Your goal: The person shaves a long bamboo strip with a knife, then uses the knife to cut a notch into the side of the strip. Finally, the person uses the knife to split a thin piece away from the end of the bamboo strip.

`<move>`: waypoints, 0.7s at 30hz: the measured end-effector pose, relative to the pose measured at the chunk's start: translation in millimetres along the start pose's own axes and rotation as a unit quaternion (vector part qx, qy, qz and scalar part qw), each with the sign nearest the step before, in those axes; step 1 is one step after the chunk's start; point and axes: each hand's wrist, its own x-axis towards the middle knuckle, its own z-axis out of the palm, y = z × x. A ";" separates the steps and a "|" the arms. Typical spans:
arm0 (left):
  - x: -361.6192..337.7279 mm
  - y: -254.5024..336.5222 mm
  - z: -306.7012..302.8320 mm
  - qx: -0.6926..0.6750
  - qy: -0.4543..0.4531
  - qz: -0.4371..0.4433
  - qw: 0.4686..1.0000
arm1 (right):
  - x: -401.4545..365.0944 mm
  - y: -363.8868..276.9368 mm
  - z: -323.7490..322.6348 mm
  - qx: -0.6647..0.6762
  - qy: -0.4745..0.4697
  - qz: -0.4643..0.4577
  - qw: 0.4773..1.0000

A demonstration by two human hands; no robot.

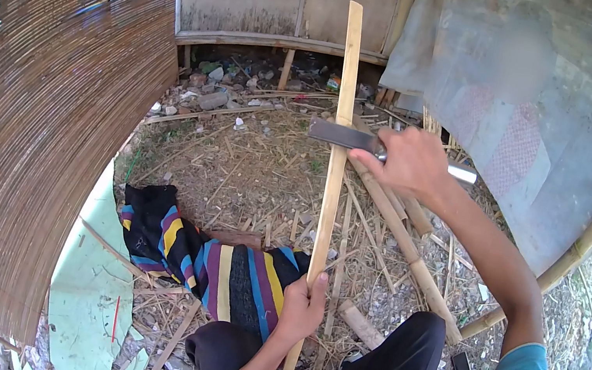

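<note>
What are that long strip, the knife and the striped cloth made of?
The strip looks like split bamboo, apparently unvarnished: pale straw colour, thin, gently bowed. The knife seems to be metal, probably steel: a dull grey blade, with a shiny silvery end showing past the right hand. The striped cloth has a matte look and soft folds; I can't tell whether it's cotton, wool or synthetic.

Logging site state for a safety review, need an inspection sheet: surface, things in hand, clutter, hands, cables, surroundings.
Surface: ground strewn with chips and stones.
Things in hand: long strip; metal blade across it.
Clutter: striped cloth, bamboo poles, green sheet, dark phone-like object.
Hands: left hand grips strip low; right hand holds blade by its handle.
Cables: nothing seen.
Surroundings: slatted screen left, cloudy sheet right, blurred person-like figure showing in it.
</note>
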 end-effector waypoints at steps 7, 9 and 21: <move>-3.2 2.7 6.5 -0.001 -0.016 0.025 1.000 | -56.3 -44.3 -4.0 -0.001 -0.110 -0.165 0.980; -6.1 6.3 8.6 0.033 -0.010 0.019 0.999 | -53.1 -39.6 -2.3 -0.013 -0.087 -0.157 0.984; -7.7 9.9 8.9 0.076 -0.023 0.009 0.997 | -30.3 -2.1 -29.2 -0.030 -0.108 -0.048 0.992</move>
